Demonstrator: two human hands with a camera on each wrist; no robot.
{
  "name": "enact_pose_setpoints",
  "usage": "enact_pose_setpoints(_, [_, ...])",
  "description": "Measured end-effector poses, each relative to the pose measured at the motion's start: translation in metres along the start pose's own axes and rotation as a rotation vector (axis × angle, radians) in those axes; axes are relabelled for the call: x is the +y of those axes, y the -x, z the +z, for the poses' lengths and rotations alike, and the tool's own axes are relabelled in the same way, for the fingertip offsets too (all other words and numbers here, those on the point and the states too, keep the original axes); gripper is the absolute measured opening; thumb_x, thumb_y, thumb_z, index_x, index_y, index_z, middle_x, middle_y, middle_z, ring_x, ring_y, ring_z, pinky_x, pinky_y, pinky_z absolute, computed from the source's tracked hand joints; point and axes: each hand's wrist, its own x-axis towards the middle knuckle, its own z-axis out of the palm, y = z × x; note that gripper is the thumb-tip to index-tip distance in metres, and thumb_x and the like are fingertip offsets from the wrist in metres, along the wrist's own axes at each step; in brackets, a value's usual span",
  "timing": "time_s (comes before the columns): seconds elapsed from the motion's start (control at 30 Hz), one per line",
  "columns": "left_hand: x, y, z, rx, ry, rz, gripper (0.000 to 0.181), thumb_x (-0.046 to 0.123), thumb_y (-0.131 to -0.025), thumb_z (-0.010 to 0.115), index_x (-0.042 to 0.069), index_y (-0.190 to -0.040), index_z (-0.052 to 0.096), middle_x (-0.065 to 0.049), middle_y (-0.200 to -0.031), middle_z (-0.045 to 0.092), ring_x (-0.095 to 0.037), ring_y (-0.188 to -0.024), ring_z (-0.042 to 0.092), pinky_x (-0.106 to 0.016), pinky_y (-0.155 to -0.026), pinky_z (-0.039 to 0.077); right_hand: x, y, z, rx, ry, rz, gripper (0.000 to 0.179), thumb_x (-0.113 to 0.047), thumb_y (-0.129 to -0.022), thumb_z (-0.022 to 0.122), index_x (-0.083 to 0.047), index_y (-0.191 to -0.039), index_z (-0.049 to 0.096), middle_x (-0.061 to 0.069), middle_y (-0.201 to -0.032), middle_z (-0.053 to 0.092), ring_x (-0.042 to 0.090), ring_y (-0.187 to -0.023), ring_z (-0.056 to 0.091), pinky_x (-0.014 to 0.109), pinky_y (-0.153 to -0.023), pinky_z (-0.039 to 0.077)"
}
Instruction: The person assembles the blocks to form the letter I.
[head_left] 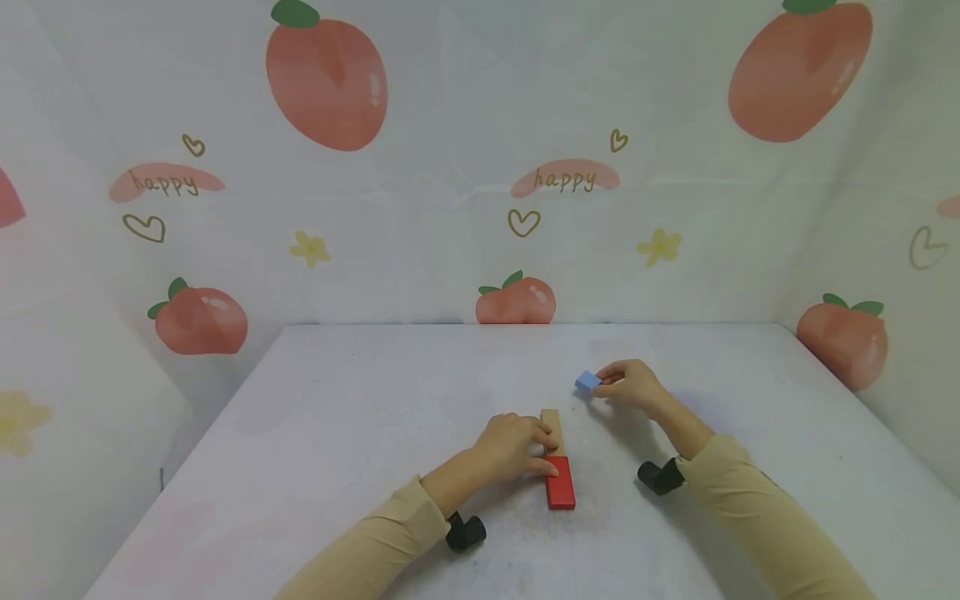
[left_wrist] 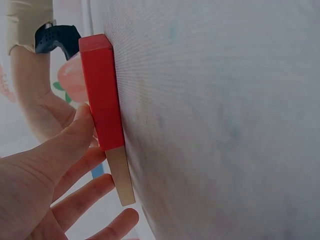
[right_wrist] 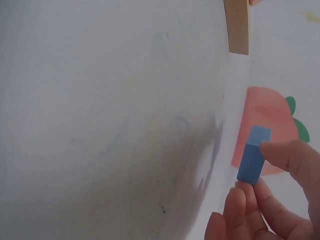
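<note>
A red block (head_left: 561,492) and a plain wooden block (head_left: 551,418) lie end to end in one line on the white table. My left hand (head_left: 510,447) is beside them, thumb at the red block and fingers by the wooden one. Its fingers stretch fairly straight along the blocks' side in the left wrist view. Farther back and to the right, my right hand (head_left: 632,387) pinches a small blue block (right_wrist: 252,156) between thumb and fingertips. The blue block is held up off the table, a short way beyond the wooden block's far end.
The white table (head_left: 360,417) ends at a pale cloth backdrop (head_left: 442,250) printed with peaches, hearts and flowers. Black devices (head_left: 467,533) are strapped at both wrists, close over the tabletop.
</note>
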Motion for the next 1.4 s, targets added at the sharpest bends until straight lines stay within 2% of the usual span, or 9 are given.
enact_pose_setpoints(0.4, [-0.001, 0.0, 0.0, -0.018, 0.016, -0.008, 0.037, 0.044, -0.077, 0.072, 0.025, -0.109, 0.071, 0.006, -0.119, 0.066, -0.012, -0.109, 0.061, -0.026, -0.087, 0.047, -0.002, -0.002, 0.01, -0.002, 0.023, -0.028, 0.034, -0.013, -0.075, 0.073, 0.007, -0.102, 0.066, 0.011, -0.085, 0.065, 0.017, -0.079, 0.053, 0.023, -0.064, 0.041])
enact_pose_setpoints(0.8, [-0.001, 0.0, 0.0, -0.006, 0.015, 0.0, 0.037, 0.044, -0.076, 0.072, 0.025, -0.107, 0.072, 0.007, -0.117, 0.066, -0.011, -0.107, 0.062, -0.025, -0.085, 0.047, -0.005, -0.001, 0.017, -0.02, 0.055, -0.054, 0.033, -0.014, -0.076, 0.072, 0.005, -0.102, 0.067, 0.013, -0.088, 0.066, 0.019, -0.082, 0.053, 0.023, -0.065, 0.04])
enact_pose_setpoints(1.4, [-0.002, 0.0, -0.002, -0.006, 0.003, 0.002, 0.036, 0.045, -0.076, 0.072, 0.026, -0.106, 0.072, 0.007, -0.117, 0.066, -0.011, -0.107, 0.062, -0.026, -0.084, 0.047, -0.013, -0.005, 0.024, -0.055, 0.095, -0.052, 0.03, -0.015, -0.078, 0.071, 0.001, -0.102, 0.068, 0.012, -0.092, 0.067, 0.021, -0.087, 0.054, 0.024, -0.068, 0.041])
